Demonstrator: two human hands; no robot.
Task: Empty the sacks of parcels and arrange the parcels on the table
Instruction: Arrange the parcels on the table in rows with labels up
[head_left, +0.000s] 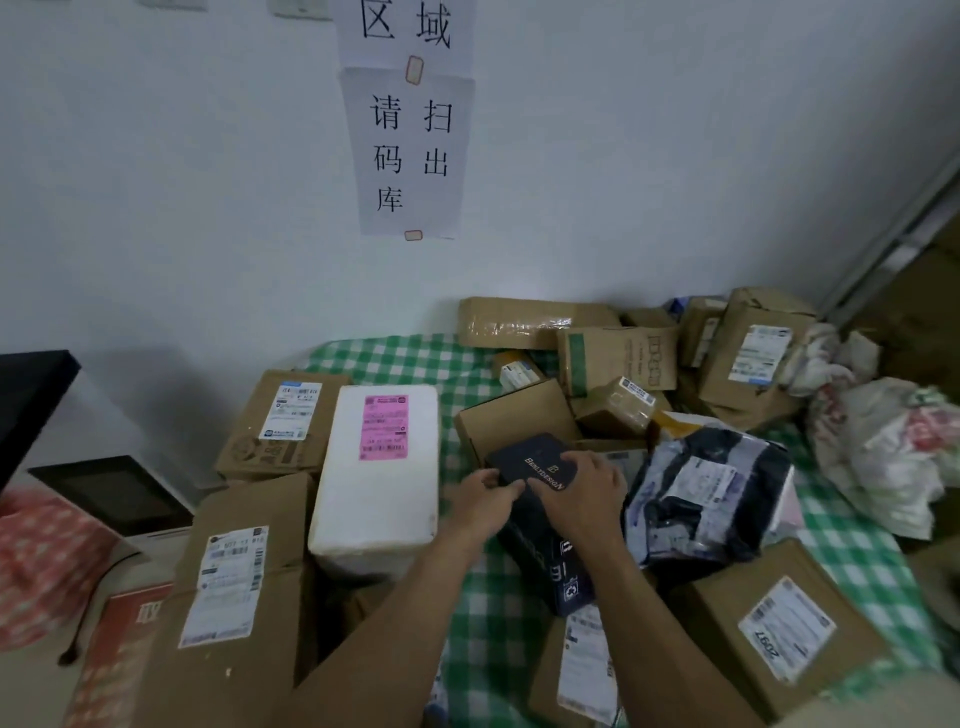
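Looking down 2 bare forearms first, coming up from the bottom edge. Got the left hand (485, 493) gripping the left edge of the dark box (543, 564), and the right hand (584, 486) pressed over its lid with fingers bent round it. So both busy holding, neither spread wide. Dark box sitting tilted mid-table (395, 358) over the green check cloth, between a white foam box (376, 483) on the left and a grey poly bag (711, 499) just beside it on the right. 2 brown cartons (234, 597) down the left side, 1 labelled box (779, 623) at lower right. Messy heap of cartons (623, 358) at the back by the wall. Crumpled sacks (883, 452) far right. Paper signs (410, 150) stuck on the wall above.
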